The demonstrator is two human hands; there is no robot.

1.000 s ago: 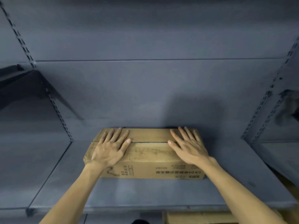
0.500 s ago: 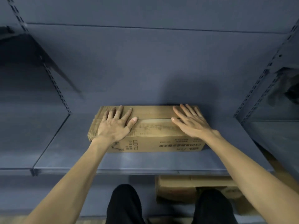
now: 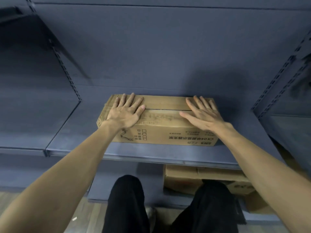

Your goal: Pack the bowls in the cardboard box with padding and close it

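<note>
Blue-grey metal shelving (image 3: 159,153) carries the closed cardboard box (image 3: 161,130), set against the back panel; the left hand (image 3: 125,113) and right hand (image 3: 204,115) press flat on its top flaps, fingers straight and spread; another cardboard carton (image 3: 193,179) sits on the shelf below.

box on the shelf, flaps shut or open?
Shut. The cardboard box has both top flaps down, meeting at a seam; left hand and right hand press flat on them.
</note>
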